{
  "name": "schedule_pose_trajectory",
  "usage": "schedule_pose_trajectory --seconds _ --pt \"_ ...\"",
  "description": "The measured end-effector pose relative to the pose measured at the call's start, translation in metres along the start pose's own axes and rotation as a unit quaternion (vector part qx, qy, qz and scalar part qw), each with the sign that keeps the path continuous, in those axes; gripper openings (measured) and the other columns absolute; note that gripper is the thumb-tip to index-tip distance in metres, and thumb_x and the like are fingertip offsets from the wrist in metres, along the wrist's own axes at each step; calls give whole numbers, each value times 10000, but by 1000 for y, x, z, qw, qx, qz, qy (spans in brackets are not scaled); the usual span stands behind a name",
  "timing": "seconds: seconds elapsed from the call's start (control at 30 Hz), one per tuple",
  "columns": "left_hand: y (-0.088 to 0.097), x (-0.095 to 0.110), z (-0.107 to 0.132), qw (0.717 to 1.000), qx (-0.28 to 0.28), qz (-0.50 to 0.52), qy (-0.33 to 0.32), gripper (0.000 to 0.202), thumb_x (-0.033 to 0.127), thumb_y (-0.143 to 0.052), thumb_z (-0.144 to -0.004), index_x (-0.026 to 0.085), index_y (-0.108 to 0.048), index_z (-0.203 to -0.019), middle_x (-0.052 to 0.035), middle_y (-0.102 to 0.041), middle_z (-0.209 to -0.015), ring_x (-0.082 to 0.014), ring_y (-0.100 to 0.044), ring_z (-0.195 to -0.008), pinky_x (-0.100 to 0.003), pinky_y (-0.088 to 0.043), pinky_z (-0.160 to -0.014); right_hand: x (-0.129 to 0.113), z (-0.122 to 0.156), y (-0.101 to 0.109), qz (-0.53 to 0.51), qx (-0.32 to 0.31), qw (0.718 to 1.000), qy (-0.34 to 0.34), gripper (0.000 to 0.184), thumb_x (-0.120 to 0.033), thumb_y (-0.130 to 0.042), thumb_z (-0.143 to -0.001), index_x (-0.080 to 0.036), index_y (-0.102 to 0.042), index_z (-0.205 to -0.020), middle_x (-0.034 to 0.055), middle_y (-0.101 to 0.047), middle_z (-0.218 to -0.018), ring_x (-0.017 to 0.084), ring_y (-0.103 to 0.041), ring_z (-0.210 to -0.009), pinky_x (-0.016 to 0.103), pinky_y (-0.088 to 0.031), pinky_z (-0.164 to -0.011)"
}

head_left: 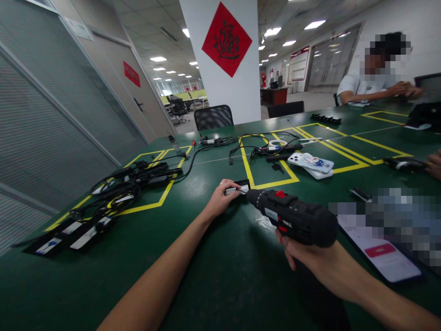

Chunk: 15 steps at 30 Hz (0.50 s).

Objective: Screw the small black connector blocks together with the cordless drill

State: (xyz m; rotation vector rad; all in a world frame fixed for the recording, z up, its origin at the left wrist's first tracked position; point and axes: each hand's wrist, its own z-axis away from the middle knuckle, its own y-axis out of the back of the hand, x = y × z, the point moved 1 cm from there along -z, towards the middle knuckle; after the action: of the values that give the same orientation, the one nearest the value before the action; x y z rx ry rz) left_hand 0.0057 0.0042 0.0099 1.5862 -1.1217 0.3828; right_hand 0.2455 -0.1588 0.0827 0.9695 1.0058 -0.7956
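Note:
My right hand [303, 255] is wrapped round the grip of a black cordless drill [292, 216] with red switches. The drill lies level and points left, its chuck end close to my left fingers. My left hand [222, 200] is closed on a small black piece with a white face [245, 188], held at the green table [206, 276]. A thin bit reaches from the chuck towards this piece; whether it touches a screw is too small to tell.
Black cables and flat black parts [127, 184] lie on the left. Further back are a pen-like tool [270, 148], a white tape roll [277, 143] and two stacked phones [310, 163]. A lit phone [382, 248] lies at right. Another person [375, 82] sits across the table.

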Motion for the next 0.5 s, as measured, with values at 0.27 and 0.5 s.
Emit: schedule_pose_trajectory --seconds 0.27,0.5 --pt "0 -2 0 1000 4 3 -1 215 320 -561 -786 194 -652 -935 -60 -537 -1027 -201 -493 -1038 -361 -364 -967 -1 2 1 -16 -3 1000 6 209 -310 -470 -831 -203 -548 -670 6 -554 -707 153 -507 -653 280 -404 -584" --pt "0 -1 0 1000 -2 9 -3 215 318 -566 -790 192 -649 -943 -61 -531 -1033 -193 -496 -1026 -349 -360 -967 -1 2 0 -13 -5 1000 -3 188 -300 -467 -826 -202 -547 -687 9 -568 -756 143 -498 -650 273 -410 -591"
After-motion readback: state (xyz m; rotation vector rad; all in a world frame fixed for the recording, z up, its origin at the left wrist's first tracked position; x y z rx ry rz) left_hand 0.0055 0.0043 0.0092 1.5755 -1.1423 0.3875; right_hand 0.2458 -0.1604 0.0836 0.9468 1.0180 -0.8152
